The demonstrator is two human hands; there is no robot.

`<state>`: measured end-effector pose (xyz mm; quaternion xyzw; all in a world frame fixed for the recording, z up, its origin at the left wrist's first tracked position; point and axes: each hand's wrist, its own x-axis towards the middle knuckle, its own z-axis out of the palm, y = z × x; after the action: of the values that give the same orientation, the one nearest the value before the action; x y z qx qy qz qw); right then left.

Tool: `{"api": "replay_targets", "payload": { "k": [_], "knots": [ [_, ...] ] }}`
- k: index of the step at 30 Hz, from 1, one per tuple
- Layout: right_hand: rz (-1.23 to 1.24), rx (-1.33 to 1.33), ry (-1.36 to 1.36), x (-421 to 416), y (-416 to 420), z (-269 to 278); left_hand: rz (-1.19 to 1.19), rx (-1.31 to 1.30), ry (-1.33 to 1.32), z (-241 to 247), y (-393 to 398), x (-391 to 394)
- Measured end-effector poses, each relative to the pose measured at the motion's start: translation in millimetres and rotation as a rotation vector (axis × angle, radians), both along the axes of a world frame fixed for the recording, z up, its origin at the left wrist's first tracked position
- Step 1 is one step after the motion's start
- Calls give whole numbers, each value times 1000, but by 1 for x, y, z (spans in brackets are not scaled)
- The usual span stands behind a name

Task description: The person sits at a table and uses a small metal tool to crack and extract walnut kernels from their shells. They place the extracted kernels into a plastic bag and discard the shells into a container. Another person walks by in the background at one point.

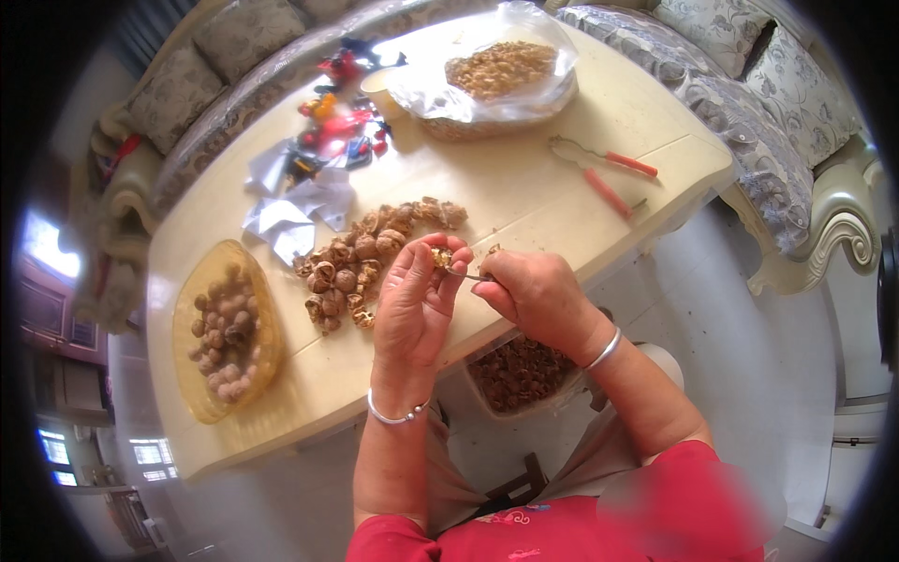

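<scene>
Between the fingertips of my left hand (420,295) is a piece of walnut (441,257) with pale kernel showing. My right hand (537,291) grips a thin metal pick (469,277), its tip reaching the walnut at my left fingers; a bit of shell shows above the right fist. Just beyond my left hand lies a pile of cracked walnuts (344,281) and shells on the cream table (534,193). A yellow translucent bowl (270,351) with whole walnuts stands at the left. Under the table's near edge, a container of shell pieces (520,372) is partly hidden by my right arm.
A red-handled plier-type nutcracker (609,184) lies opened at the right. Shelled kernels (502,70) fill a plastic-lined container at the back, beside a pale cup (383,91). Folded white papers (281,225) and red and black small items (340,133) lie left of it. Sofas stand behind.
</scene>
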<state>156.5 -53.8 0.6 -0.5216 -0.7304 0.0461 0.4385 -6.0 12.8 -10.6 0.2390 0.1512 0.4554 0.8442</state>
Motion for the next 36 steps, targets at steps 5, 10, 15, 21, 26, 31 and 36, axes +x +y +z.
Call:
{"api": "replay_targets", "payload": {
  "k": [5, 10, 15, 21, 26, 31, 36],
  "knots": [
    [68, -52, 117, 0, 4, -1, -21, -75, -33, 0, 1, -1],
    [47, -61, 13, 3, 8, -3, 12, -44, 14, -1, 0, -2],
    [-10, 27, -141, 1, 7, -1, 23, -46, -55, -7, 3, -2],
    [-17, 78, -170, 3, 6, -1, 25, -66, -56, -7, 2, 0],
    [19, 49, -37, 2, 5, -1, 26, -65, -65, -4, 1, 1],
    [49, -88, 134, 4, 5, -1, 40, -42, -29, -2, -1, 2],
    [-38, -39, -28, 5, 2, 5, 57, 23, 27, -6, 1, 4]
  ]
}}
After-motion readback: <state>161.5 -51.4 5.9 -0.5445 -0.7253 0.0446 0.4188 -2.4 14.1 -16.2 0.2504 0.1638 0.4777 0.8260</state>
